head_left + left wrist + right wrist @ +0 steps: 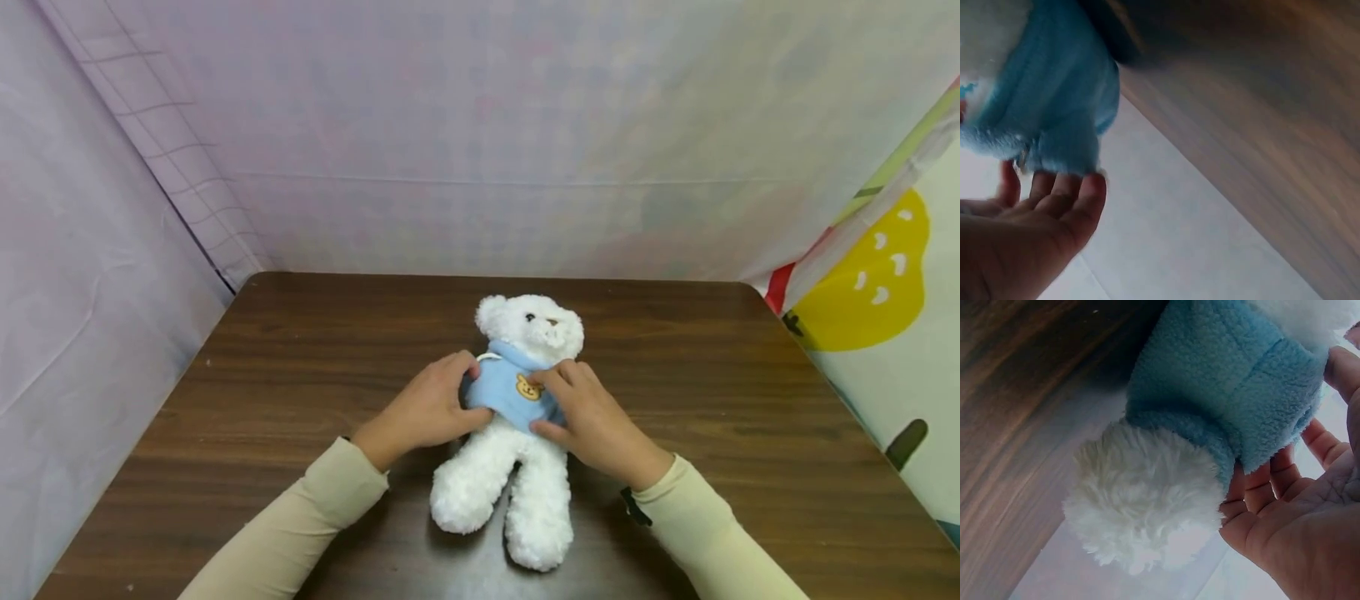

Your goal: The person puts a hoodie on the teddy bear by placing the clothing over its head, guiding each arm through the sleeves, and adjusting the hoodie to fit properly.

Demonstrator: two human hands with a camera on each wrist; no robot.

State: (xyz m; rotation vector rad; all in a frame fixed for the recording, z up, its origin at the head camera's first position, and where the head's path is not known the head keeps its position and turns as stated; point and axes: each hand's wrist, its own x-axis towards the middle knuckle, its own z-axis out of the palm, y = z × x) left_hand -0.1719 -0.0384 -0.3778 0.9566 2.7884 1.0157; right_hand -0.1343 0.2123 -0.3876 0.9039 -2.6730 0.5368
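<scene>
A white fluffy teddy bear [536, 325] in a blue fleece shirt [510, 392] is face up over the table, with its legs toward me. A yellow bear patch [529, 387] marks the shirt's front. My left hand [431, 404] grips the shirt at the left side, thumb by the hem and fingers higher up. On the other side, my right hand [600, 421] holds the shirt between thumb and fingers, beside the patch. The right wrist view has a round white paw [1147, 494] coming out of a blue sleeve, just beside the fingers.
The brown wood-grain table [300, 375] extends around the bear on all sides. Pale curtain cloth [480, 150] hangs behind its far edge, and more pale cloth hangs at the left. A patterned cloth with a yellow print [870, 283] is at the right.
</scene>
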